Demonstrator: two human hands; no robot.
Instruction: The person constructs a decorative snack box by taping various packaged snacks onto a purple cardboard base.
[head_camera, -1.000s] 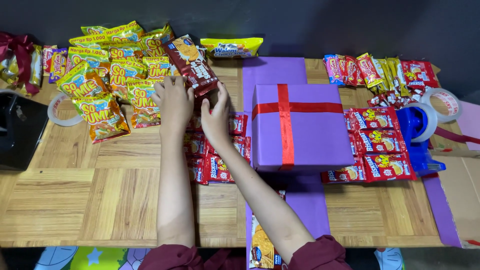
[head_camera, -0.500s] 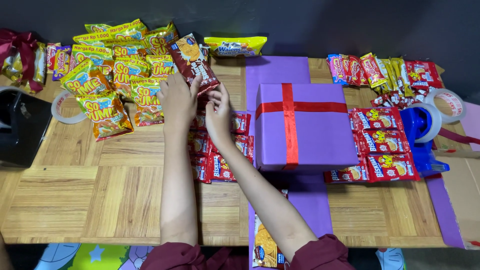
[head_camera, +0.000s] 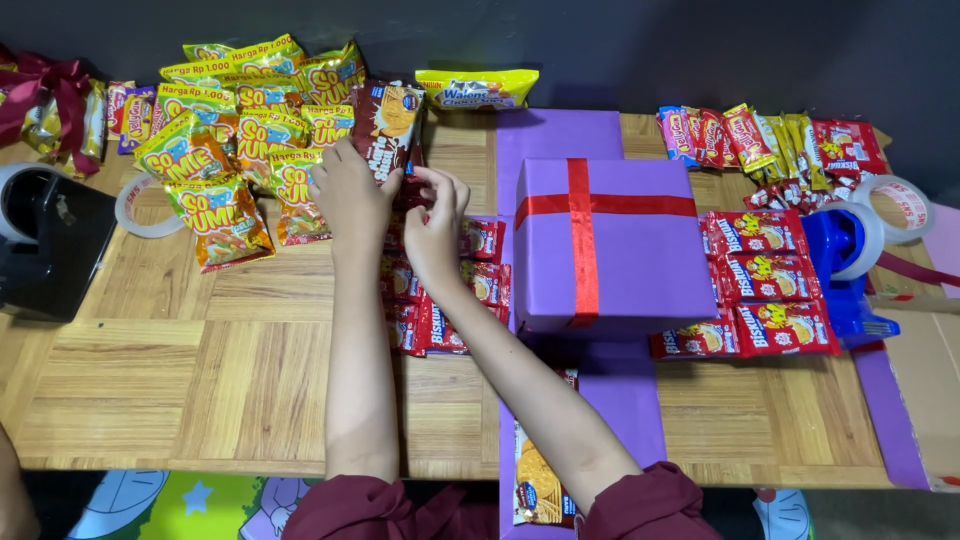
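Left hand: my left hand (head_camera: 348, 192) is closed on the lower left side of a dark brown snack packet (head_camera: 390, 130), fingers wrapped over its edge.
Right hand: my right hand (head_camera: 437, 215) pinches the packet's lower right corner with fingertips (head_camera: 425, 180) bent inward; how firm the pinch is I cannot quite tell, as the fingers cover the corner.
Brown packet: it stands tilted, lifted off the wooden table (head_camera: 180, 390), a little left of the middle and towards the far edge.
Under my hands: a cluster of small red biscuit sachets (head_camera: 470, 290) lies flat, just left of the purple gift box.
Gift box: the purple gift box (head_camera: 605, 245) with a red ribbon cross sits on a strip of purple wrapping paper (head_camera: 620, 400) running from the far edge to the near edge.
Left of the packet: yellow and green snack bags (head_camera: 225, 130) are heaped towards the far left corner.
Right side: larger red biscuit packs (head_camera: 765, 285) touch the box's right side, with a blue tape dispenser (head_camera: 845, 260) beside them near the right edge.
Left edge: a black tape dispenser (head_camera: 50, 240) sits there.
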